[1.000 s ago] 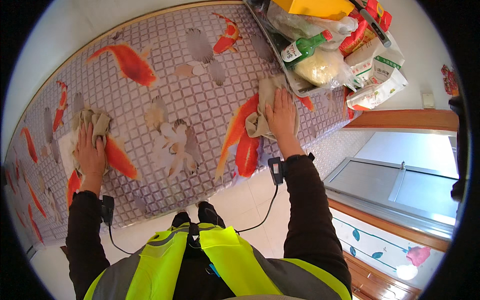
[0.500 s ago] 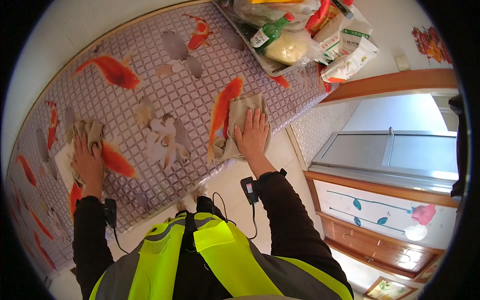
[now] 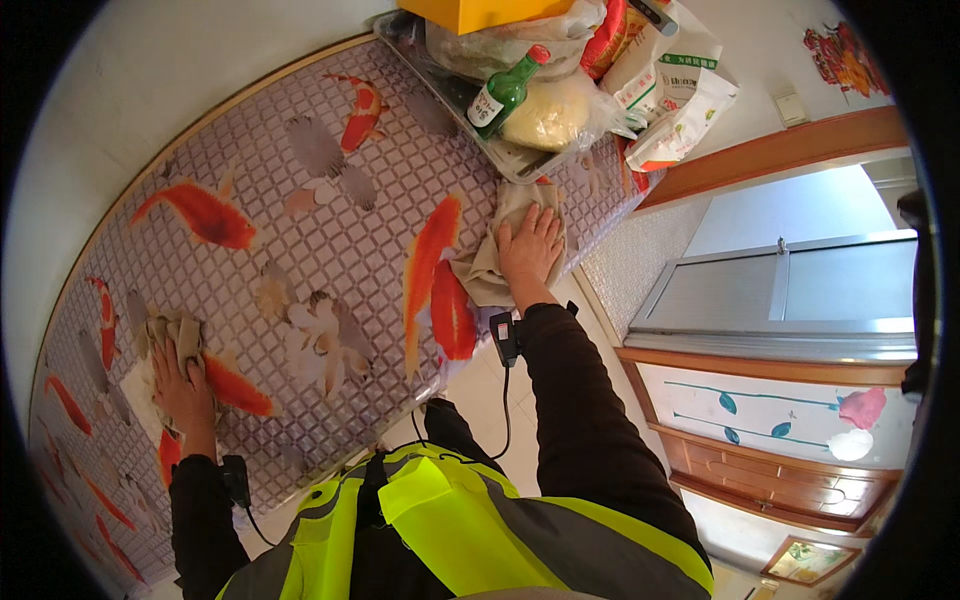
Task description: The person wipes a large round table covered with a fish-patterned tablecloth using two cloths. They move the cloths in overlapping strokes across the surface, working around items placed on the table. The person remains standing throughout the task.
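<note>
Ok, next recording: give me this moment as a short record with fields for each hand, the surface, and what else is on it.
left hand: left hand flat on a beige cloth, near the table's left end
right hand: right hand flat on a second beige cloth, near the right end
surface: table under a grey lattice cover with orange fish
other items: tray with a green bottle and bags

Vest (image 3: 455, 510): bright yellow-green, sleeveless, worn over dark clothing.
Sleeves (image 3: 585, 420): black, long, reaching to both wrists.
Wrist devices (image 3: 503, 335): small black boxes, one strapped at each wrist.
Cables (image 3: 508, 410): thin, black, running from each box toward the body.
</note>
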Available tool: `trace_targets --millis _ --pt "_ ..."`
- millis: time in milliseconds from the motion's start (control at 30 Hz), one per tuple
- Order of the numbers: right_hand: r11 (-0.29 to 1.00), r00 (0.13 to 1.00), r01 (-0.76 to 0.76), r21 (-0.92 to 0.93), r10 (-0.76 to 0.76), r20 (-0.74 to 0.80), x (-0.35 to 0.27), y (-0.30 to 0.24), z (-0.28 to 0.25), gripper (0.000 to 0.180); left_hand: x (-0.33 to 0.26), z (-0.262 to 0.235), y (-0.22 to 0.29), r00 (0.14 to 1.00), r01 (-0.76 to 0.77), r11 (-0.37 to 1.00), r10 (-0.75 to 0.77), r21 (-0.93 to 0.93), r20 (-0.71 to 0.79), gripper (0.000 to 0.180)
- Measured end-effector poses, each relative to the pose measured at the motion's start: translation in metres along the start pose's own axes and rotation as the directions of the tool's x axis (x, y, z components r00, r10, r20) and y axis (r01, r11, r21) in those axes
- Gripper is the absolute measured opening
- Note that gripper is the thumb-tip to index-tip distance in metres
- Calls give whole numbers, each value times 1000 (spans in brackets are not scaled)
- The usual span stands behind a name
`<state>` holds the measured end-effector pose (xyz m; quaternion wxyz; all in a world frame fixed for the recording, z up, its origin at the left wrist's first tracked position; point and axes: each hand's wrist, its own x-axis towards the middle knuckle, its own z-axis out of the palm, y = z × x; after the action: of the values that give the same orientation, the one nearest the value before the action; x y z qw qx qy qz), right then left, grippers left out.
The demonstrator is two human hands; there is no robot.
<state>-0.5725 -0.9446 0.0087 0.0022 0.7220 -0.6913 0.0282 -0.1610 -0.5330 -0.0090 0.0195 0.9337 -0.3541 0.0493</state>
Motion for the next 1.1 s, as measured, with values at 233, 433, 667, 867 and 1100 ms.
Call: trace_targets --millis 233,433,667,867,1100 --pt "998 998 -66 7 66 1 73 23 5 70 -2 15 -15 998 57 998 -58 30 38 52" --pt "999 999 -34 15 34 -22 132 51 8 68 -1 29 -31 996 -26 993 16 -112 -84 49" --pt "996 999 -14 -90 10 -41 197 80 20 63 -1 29 -36 998 37 991 -44 -130 -53 49" --pt "988 999 12 -156 -20 -47 242 106 29 64 0 14 -25 995 -69 988 58 -137 -84 50" --pt "994 996 29 -101 -37 -77 239 111 31 64 6 13 -21 994 -58 986 43 -157 -99 50"
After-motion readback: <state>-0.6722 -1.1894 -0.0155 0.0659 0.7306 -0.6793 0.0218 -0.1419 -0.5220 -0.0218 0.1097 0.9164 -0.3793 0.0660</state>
